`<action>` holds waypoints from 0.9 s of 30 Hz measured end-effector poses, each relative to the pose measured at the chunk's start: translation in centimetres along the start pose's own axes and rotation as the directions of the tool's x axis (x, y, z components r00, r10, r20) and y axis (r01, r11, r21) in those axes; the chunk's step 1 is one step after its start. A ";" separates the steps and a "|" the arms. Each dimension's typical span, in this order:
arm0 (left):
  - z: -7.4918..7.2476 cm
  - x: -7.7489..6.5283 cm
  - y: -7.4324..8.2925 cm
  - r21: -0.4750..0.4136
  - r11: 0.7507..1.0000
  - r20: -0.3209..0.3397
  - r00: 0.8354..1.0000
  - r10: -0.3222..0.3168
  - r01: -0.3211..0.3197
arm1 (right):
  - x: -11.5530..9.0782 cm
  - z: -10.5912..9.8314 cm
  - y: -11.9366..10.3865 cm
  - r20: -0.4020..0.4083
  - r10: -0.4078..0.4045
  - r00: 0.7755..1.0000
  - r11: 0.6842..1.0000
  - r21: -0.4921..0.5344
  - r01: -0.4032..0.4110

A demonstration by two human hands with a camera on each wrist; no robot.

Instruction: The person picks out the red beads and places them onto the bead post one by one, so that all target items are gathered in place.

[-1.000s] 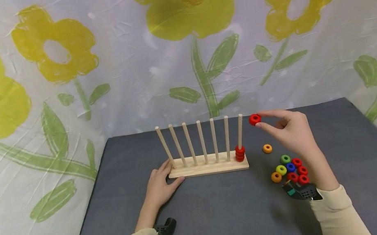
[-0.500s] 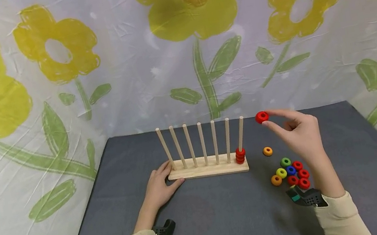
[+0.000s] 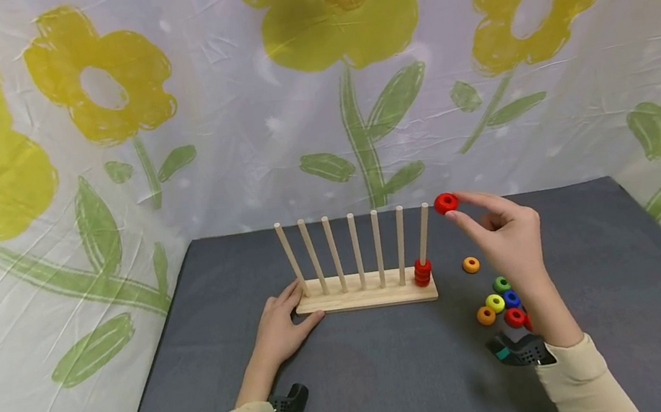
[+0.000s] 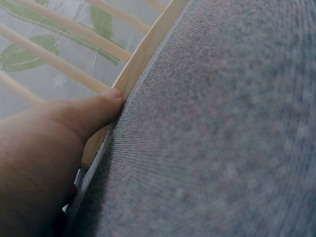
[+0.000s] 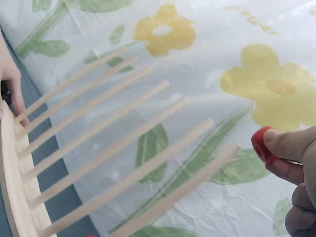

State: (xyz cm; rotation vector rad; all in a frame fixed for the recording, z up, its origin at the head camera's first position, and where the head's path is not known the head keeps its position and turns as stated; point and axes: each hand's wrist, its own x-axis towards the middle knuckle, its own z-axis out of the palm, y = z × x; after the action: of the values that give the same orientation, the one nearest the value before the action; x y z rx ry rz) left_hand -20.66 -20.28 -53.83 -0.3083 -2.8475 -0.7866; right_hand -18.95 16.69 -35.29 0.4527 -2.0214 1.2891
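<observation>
My right hand [image 3: 509,234] pinches a red ring [image 3: 446,203] between thumb and forefinger. It hovers just right of the top of the rightmost peg [image 3: 424,234]; in the right wrist view, the ring [image 5: 264,144] shows apart from that peg's tip. A short stack of red rings [image 3: 423,273] sits at the foot of this peg. The peg stand [image 3: 365,296] is pale wood with several upright pegs in a row. At its left end, my left hand [image 3: 279,327] grips the base, thumb along the front edge [image 4: 111,98] and fingers behind.
On the dark grey cloth to the right lie loose rings: an orange one [image 3: 471,265] by itself, and a cluster with green [image 3: 501,284], yellow [image 3: 495,303], blue [image 3: 511,298] and red [image 3: 515,317]. My right forearm covers part of it. A flowered curtain [image 3: 234,178] hangs behind.
My right hand with the red ring first drifted right, away from the rightmost peg, then came back left close to its top. My left hand stays on the stand.
</observation>
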 end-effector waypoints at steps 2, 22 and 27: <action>0.0 0.0 0.1 0.001 1.000 -0.001 1.000 0.000 0.000 | 0.0 0.3 0.1 -0.002 -0.009 1.000 1.000 0.012 0.009; -0.2 0.1 0.1 -0.001 1.000 0.022 1.000 -0.021 0.021 | 0.0 1.8 0.1 -0.010 -0.009 1.000 0.999 0.041 0.009; -0.2 0.1 0.1 0.001 1.000 0.023 0.999 -0.022 0.022 | 0.0 2.2 0.0 -0.028 -0.010 1.000 0.999 0.040 0.011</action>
State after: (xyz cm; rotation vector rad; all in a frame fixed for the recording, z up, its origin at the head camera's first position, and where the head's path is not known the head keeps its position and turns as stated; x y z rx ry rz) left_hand -20.68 -20.26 -53.59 -0.2883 -2.8774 -0.7905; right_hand -19.77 14.78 -35.90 0.4609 -1.9710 1.3248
